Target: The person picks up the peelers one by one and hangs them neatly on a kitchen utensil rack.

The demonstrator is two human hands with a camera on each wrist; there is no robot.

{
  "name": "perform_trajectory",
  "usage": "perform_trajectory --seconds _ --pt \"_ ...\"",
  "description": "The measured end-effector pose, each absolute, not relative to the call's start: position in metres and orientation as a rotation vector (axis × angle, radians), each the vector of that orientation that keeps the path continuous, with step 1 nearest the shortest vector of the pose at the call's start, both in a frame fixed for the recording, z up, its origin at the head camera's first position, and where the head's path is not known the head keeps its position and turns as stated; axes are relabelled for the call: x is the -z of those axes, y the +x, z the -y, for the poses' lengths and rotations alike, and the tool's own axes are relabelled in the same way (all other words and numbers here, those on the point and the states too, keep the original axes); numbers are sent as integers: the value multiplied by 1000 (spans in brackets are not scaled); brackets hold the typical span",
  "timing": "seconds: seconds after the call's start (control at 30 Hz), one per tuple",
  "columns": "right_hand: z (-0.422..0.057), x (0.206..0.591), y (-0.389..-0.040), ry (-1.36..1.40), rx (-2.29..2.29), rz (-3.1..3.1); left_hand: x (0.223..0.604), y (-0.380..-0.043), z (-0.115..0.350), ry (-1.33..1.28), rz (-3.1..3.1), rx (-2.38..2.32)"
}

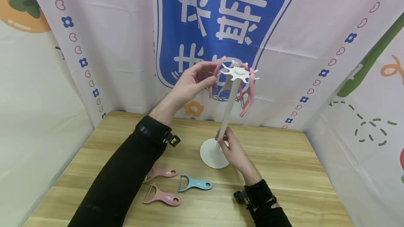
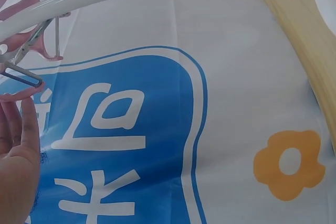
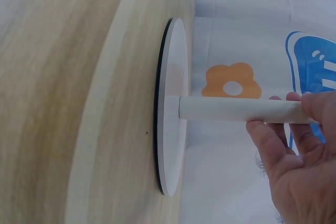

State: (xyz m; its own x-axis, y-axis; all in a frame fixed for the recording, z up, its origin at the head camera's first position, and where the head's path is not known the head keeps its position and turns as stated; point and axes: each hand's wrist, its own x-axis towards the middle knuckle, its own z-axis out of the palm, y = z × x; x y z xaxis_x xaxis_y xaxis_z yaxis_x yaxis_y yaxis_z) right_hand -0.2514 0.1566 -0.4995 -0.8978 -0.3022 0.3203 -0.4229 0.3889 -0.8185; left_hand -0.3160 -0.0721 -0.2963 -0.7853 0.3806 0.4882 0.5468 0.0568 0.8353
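To the right of the stand (image 1: 229, 105), a hand could pass over the bench (image 1: 293, 171), skirting the right hand (image 1: 234, 150) on the pole. Hanging pink peelers (image 1: 251, 92) obstruct the top's right side, the left hand (image 1: 189, 81) its left. Printed cloth (image 1: 129, 48) bounds the rear; the left sleeve (image 1: 115, 179), 2 pink peelers (image 1: 165, 198) and 1 blue peeler (image 1: 199, 184) crowd the front left.

The stand (image 1: 228, 111) was plain white, and the hanging peelers (image 1: 251, 90) were mostly pink. On the yellowish woodgrain table (image 1: 277, 171), two peelers (image 1: 167, 198) were pink, the other peeler (image 1: 197, 183) light blue. Sleeves (image 1: 113, 174) were solid black. White cloth (image 1: 126, 52) had a blue patch (image 1: 211, 41) with white lettering, an orange flower (image 1: 188, 109), plus rows of pinkish hearts and blue flowers (image 1: 67, 22).
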Motion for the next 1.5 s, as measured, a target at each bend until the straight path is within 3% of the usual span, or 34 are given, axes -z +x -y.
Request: perform_trajectory --seconds 0.97,1.13,1.5 --pt "-155 498 -250 640 -1522 2528 308 -309 75 -1037 2286 1749" --pt "-152 483 -240 666 -1506 2533 314 -304 81 -1031 2286 1756" --pt "-158 499 -251 646 -1493 2568 332 -293 99 -1014 2357 1713"
